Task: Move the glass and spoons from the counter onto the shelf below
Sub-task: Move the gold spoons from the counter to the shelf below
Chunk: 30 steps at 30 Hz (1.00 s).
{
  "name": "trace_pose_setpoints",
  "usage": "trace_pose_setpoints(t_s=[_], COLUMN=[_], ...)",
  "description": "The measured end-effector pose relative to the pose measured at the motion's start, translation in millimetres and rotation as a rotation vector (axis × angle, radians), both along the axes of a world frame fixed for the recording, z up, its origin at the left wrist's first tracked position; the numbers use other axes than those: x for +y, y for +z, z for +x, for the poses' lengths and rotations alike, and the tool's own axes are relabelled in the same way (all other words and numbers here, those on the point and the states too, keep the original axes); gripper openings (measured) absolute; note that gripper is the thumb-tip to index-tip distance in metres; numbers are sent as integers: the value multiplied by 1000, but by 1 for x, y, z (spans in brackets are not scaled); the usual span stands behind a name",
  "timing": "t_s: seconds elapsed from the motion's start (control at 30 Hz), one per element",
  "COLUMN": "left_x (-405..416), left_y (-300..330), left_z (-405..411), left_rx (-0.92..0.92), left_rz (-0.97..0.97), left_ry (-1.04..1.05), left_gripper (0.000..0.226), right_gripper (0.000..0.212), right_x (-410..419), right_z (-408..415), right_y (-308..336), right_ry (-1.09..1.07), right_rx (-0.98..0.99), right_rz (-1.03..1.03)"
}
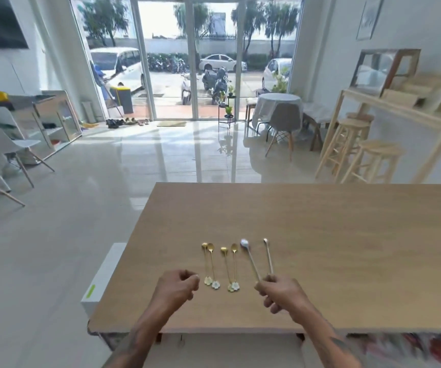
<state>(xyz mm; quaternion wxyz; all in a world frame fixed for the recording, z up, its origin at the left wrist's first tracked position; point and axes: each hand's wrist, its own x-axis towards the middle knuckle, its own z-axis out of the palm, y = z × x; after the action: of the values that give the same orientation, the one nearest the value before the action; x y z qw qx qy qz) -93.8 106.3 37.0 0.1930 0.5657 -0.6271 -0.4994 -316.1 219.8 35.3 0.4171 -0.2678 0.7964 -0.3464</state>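
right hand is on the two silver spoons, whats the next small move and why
Probably close the right hand on the handle ends of the two silver spoons and lift them off the counter. Its fingers already sit at those ends, while the four gold spoons lie untouched beside the loosely curled, empty left hand. Whether the grip is fully closed is unclear.
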Motion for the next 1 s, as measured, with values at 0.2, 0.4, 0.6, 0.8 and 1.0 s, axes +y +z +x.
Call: trace_pose_setpoints(t_s=[0.2,0.4,0.6,0.8,1.0], left_x=[-61,-87,-100,-109,-119], left_y=[-18,-41,-49,-53,-51], left_z=[-51,-73,-84,-85,-85], left_rx=[-298,-380,-476,-552,-557], left_rz=[-84,-40,-67,-92,-42], left_ry=[-95,-147,-220,-274,-279], left_gripper=[14,36,36,26,14], right_gripper=[13,28,34,35,21], right_x=[-88,-128,-138,-146,-156], right_z=[19,26,20,24,24], right_y=[-14,-41,-57,-62,-63], right_ry=[59,35,-27,-15,56], right_rx=[238,454,501,509,575], right_rz=[167,267,289,307,398])
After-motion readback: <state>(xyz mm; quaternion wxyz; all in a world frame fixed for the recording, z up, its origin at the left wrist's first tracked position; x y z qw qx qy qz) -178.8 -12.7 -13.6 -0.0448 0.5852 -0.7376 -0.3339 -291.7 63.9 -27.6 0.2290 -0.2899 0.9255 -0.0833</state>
